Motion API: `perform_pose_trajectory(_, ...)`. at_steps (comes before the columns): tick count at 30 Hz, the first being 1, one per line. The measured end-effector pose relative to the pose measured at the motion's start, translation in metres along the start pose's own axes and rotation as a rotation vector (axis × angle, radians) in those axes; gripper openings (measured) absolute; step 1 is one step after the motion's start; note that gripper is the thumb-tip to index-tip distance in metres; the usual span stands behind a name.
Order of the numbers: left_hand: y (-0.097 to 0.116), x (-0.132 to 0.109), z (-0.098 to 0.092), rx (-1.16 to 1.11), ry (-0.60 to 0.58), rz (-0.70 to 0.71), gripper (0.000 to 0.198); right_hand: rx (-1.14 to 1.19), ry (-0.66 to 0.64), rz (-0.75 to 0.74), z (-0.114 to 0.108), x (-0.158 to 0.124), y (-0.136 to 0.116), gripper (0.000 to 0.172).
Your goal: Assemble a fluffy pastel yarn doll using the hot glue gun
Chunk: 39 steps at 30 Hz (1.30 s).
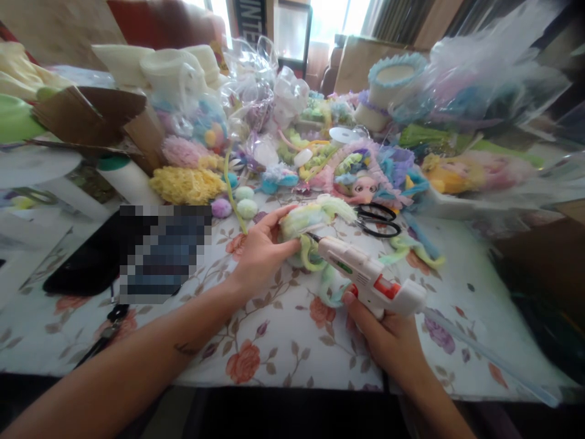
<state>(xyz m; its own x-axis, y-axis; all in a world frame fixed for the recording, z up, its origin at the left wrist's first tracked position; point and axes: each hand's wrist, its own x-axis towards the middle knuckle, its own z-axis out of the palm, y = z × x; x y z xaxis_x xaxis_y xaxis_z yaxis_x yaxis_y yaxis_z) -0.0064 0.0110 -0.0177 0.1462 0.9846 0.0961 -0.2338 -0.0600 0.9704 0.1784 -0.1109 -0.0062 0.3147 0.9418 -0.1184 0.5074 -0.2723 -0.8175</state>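
Observation:
My left hand [264,251] is closed around a roll of pastel yellow and green fluffy trim [304,219], its frayed end pointing right. In my right hand [388,334] is a white hot glue gun [361,268] with a red trigger, a long clear glue stick [493,353] sticking out of its back. The gun's dark nozzle reaches the lower side of the trim; whether it touches is hard to tell. A loose pastel strip [331,286] hangs below the trim onto the floral tablecloth [283,341].
Black-handled scissors [379,221] lie just behind the glue gun. A phone [86,256] with a strap rests at the left. Across the back are a cardboard box [98,122], yellow fluffy trim [187,185], pastel balls [247,204], a doll face [364,188] and plastic-wrapped items [484,79].

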Motion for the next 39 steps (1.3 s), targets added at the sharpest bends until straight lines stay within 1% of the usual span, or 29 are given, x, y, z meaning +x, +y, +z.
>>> perform_pose_trajectory(8, 0.0013, -0.0012, 0.0018, -0.01, -0.024, 0.008, 0.062, -0.006, -0.013, -0.04, 0.0004, 0.0003, -0.0052, 0.037)
perform_pose_trajectory(13, 0.0039, -0.0014, 0.0031, -0.039, -0.01, -0.011, 0.063, -0.012, -0.014, -0.016, 0.0002, -0.0002, -0.0037, 0.038)
perform_pose_trajectory(18, 0.0014, -0.0006, 0.0021, -0.029, 0.003, -0.008, 0.063, 0.02, -0.026, 0.013, 0.0012, 0.0, 0.0015, 0.041)
perform_pose_trajectory(22, 0.0015, -0.0006, 0.0019, -0.015, -0.001, -0.002, 0.063, -0.012, -0.027, 0.027, 0.0014, -0.0001, -0.0008, 0.04)
perform_pose_trajectory(29, 0.0006, -0.0002, 0.0014, -0.026, -0.005, 0.007, 0.063, -0.019, -0.023, 0.008, 0.0016, -0.0003, -0.0049, 0.04)
perform_pose_trajectory(33, -0.0008, 0.0004, 0.0002, -0.031, 0.003, 0.009, 0.062, -0.017, -0.022, 0.02, 0.0014, -0.0002, -0.0023, 0.041)
perform_pose_trajectory(39, -0.0001, 0.0001, 0.0011, -0.029, 0.001, 0.016, 0.062, -0.02, -0.029, -0.011, 0.0008, -0.001, 0.0013, 0.041)
